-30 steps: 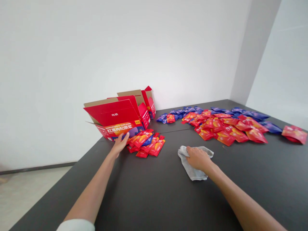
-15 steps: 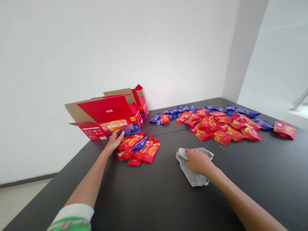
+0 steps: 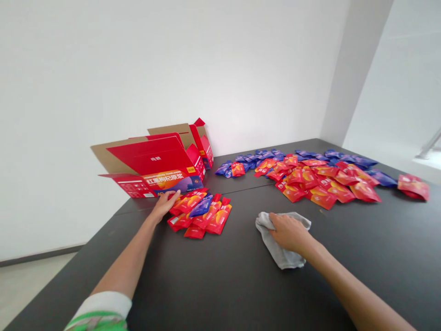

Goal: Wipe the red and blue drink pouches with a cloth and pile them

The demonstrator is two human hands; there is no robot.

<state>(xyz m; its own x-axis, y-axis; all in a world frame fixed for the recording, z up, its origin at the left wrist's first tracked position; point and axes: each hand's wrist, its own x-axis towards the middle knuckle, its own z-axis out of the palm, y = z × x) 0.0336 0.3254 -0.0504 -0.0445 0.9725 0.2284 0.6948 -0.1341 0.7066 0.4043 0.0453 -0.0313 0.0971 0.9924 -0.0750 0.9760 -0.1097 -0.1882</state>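
Observation:
My left hand (image 3: pixel 164 205) is at the left edge of a small pile of red pouches (image 3: pixel 217 219), with one blue pouch (image 3: pixel 201 206) on top. Its fingers are apart and reach over the pile's back left side, in front of an open red box (image 3: pixel 165 181). On the dark table (image 3: pixel 206 285), my right hand (image 3: pixel 287 231) is closed on a grey cloth (image 3: pixel 284 257), which lies partly spread beneath it.
Behind the first box stands a second open box (image 3: pixel 206 148), close to the white wall. A large heap of red pouches (image 3: pixel 322 195) covers the back right, with blue pouches (image 3: pixel 265 155) behind. One red pouch (image 3: pixel 413 186) lies apart at the far right.
My left hand has lowered slightly toward the pouches, its fingers now nearer the pile's top. The view has shifted a little; my right hand still holds the cloth in nearly the same place.

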